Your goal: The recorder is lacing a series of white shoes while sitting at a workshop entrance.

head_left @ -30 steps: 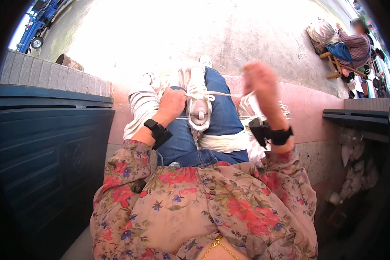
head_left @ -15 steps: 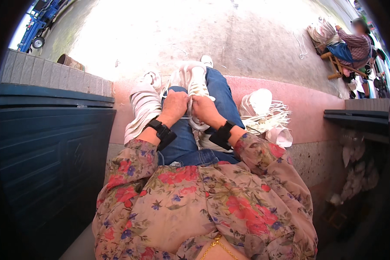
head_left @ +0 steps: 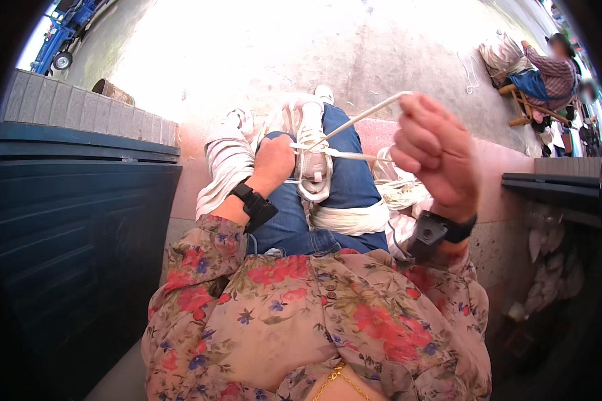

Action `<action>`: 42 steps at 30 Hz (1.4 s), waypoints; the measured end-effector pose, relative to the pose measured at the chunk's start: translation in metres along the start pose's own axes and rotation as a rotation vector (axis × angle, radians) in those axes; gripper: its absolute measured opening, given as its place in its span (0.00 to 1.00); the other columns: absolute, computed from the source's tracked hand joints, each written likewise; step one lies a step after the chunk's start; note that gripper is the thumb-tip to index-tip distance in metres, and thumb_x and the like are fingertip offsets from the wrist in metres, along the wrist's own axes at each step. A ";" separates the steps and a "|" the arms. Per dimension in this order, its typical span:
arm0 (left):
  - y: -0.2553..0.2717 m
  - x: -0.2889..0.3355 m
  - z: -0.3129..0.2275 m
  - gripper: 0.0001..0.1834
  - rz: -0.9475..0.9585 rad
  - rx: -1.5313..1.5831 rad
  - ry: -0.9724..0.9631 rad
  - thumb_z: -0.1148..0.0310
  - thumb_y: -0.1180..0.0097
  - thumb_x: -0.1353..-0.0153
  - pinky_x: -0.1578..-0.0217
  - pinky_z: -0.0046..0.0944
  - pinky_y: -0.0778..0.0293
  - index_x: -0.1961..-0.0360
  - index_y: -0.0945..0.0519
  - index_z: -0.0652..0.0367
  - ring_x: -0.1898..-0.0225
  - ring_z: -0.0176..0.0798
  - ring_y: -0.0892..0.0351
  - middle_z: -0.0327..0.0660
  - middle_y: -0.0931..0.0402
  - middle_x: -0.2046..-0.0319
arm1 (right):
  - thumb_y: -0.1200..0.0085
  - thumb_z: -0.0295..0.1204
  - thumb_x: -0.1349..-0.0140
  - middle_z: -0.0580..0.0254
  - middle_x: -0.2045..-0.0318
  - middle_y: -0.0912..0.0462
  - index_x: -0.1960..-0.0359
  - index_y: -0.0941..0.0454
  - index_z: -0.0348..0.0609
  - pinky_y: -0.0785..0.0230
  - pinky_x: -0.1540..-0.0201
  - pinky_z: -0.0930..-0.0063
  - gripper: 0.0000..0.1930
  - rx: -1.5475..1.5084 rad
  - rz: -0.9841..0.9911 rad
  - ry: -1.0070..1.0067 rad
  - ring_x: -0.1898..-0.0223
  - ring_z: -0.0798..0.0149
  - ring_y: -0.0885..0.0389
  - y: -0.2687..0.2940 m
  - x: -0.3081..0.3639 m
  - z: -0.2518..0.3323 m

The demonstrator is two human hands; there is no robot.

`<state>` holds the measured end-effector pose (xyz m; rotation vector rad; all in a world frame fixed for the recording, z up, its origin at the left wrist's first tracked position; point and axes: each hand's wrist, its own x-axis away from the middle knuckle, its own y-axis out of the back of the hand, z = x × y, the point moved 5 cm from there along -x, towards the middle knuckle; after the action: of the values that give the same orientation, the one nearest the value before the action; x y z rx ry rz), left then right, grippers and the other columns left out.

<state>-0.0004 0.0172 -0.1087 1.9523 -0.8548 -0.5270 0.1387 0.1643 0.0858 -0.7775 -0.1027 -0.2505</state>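
I sit with legs in blue jeans (head_left: 344,180) stretched over a pink ledge. A bundle of white flat strips (head_left: 312,167) lies on my lap. My left hand (head_left: 274,160) presses down on that bundle and pinches its strands. My right hand (head_left: 435,157) is raised to the right, closed on a white strip (head_left: 364,117) pulled taut from the bundle. Both wrists wear black bands. A wad of white strip material (head_left: 348,219) wraps around my thigh.
A pile of loose white strips (head_left: 398,190) lies on the pink ledge (head_left: 502,167) at my right. A dark blue panel (head_left: 73,220) stands at my left. Another person (head_left: 548,67) sits on a wooden stool at the far right. Bright concrete ground lies ahead.
My right hand left the bundle and swung up to the right, drawing a white strip taut. My left hand stayed on the bundle.
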 end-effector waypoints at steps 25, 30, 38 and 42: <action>0.047 -0.051 -0.022 0.10 0.266 1.107 0.183 0.72 0.55 0.45 0.63 0.33 0.34 0.73 0.22 0.64 0.67 0.32 0.28 0.40 0.24 0.71 | 0.56 0.29 0.42 0.54 0.67 0.24 0.70 0.26 0.37 0.37 0.55 0.74 0.08 0.057 -0.126 0.475 0.55 0.63 0.29 0.046 -0.028 0.036; 0.087 -0.054 0.107 0.07 -0.295 1.658 0.897 0.66 0.58 0.38 0.65 0.37 0.33 0.66 0.33 0.58 0.70 0.36 0.32 0.39 0.31 0.72 | 0.52 0.32 0.41 0.65 0.78 0.29 0.77 0.30 0.41 0.39 0.73 0.77 0.10 0.027 -0.390 0.370 0.74 0.73 0.32 0.189 -0.038 0.007; 0.045 -0.004 0.087 0.10 0.139 1.018 0.733 0.61 0.54 0.41 0.83 0.26 0.43 0.71 0.29 0.56 0.84 0.25 0.41 0.32 0.36 0.83 | 0.54 0.29 0.42 0.54 0.75 0.22 0.66 0.23 0.38 0.32 0.65 0.71 0.09 1.353 -0.145 0.049 0.71 0.60 0.23 0.143 -0.025 -0.140; -0.001 0.019 0.041 0.09 0.254 0.839 0.544 0.65 0.53 0.42 0.86 0.25 0.43 0.72 0.26 0.59 0.86 0.25 0.40 0.33 0.32 0.81 | 0.56 0.30 0.46 0.47 0.75 0.24 0.77 0.25 0.38 0.35 0.64 0.56 0.10 1.522 -0.269 0.065 0.68 0.47 0.26 0.142 -0.028 -0.160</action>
<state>-0.0138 -0.0203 -0.1299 2.4804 -1.0225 0.6015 0.1483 0.1538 -0.1292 0.7630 -0.2860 -0.3620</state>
